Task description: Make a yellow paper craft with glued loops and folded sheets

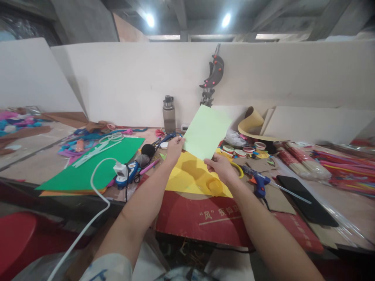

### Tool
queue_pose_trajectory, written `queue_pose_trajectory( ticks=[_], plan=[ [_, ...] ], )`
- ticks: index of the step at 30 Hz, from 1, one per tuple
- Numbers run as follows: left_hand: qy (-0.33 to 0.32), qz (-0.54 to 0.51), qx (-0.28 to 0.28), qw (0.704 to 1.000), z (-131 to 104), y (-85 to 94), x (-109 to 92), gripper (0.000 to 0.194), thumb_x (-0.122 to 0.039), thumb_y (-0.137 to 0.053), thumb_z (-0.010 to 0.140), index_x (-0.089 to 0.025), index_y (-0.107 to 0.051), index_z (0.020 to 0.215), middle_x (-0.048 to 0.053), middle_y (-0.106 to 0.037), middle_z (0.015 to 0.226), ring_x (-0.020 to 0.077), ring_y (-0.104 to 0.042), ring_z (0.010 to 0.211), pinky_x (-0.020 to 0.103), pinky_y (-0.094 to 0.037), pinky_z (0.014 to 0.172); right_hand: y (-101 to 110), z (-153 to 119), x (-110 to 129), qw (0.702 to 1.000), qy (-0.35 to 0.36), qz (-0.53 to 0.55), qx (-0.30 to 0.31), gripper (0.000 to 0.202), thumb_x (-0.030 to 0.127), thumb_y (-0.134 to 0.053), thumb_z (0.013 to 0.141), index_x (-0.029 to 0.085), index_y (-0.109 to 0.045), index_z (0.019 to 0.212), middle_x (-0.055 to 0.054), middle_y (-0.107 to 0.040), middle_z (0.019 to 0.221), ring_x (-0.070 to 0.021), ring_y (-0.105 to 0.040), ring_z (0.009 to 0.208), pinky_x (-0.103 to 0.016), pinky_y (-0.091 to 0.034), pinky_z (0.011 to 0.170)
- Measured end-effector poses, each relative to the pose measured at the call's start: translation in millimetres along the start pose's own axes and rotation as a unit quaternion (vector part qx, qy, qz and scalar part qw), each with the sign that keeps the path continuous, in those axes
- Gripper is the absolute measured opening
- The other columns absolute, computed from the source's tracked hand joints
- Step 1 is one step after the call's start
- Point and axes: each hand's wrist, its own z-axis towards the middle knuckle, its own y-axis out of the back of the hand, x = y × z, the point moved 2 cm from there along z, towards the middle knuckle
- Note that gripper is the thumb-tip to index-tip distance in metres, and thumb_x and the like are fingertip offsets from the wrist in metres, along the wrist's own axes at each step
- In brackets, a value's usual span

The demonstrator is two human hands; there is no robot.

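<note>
A light green sheet [206, 130] is held up, tilted, above the yellow sheet [184, 177] on the table. My left hand [175, 148] pinches its left edge, fingers closed. At its lower corner, my right hand [219, 166] grips the same sheet between thumb and fingers. A small round yellow item [215, 186] rests on the yellow sheet, which lies over a red board [202, 218] with printed characters. Just right of my right hand are a yellow-handled tool [238, 169] and a blue glue gun [260, 183].
Green sheets [88, 171] lie left beside a blue power strip [127, 175] with a white cable. A bottle [169, 115] stands behind. On the right are a black phone [307, 199], wrapped bundles [301, 162] and coloured pipe cleaners [348, 169].
</note>
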Motion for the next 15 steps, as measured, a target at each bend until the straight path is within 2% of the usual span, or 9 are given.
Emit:
queue_pose_trajectory(
  ticks=[4,9,12,15],
  plan=[
    [0.009,-0.024,0.0,1.0,-0.6,-2.4,-1.1,0.027,-0.041,-0.065,0.077,-0.016,-0.057,0.072,-0.003,-0.056,0.058,0.008,-0.052,0.046,0.019,-0.044,0.042,6.4,5.1,-3.8,0.999,0.024,-0.016,-0.019,0.035,0.047,-0.075,0.058,0.019,-0.055,0.062,0.004,-0.054,0.048,-0.0062,-0.043,0.041,-0.021,-0.036,0.042],
    [0.027,-0.086,0.029,0.995,-1.3,-6.1,-1.5,0.032,-0.044,-0.07,0.074,-0.016,-0.055,0.072,-0.003,-0.057,0.059,0.0072,-0.053,0.046,0.019,-0.045,0.043,13.3,11.5,-7.2,0.997,0.064,-0.02,-0.037,0.033,0.047,-0.07,0.065,0.02,-0.05,0.062,0.003,-0.058,0.054,-0.0065,-0.043,0.04,-0.021,-0.034,0.04],
    [0.058,-0.119,0.065,0.989,1.0,-2.1,-1.3,0.038,-0.048,-0.076,0.069,-0.016,-0.055,0.072,-0.002,-0.059,0.061,0.0077,-0.055,0.049,0.02,-0.048,0.046,16.4,11.7,-6.7,0.993,0.072,-0.065,-0.061,0.032,0.046,-0.067,0.069,0.021,-0.048,0.062,0.003,-0.059,0.053,-0.0074,-0.045,0.041,-0.021,-0.033,0.041],
    [0.097,-0.136,0.128,0.978,5.1,5.3,-2.2,0.044,-0.052,-0.08,0.063,-0.015,-0.06,0.077,0.0,-0.065,0.068,0.0104,-0.06,0.053,0.023,-0.051,0.049,18.1,10.2,-4.3,0.988,0.079,-0.119,-0.066,0.031,0.046,-0.065,0.071,0.022,-0.047,0.063,0.002,-0.058,0.054,-0.0086,-0.047,0.043,-0.022,-0.034,0.042]
  ],
)
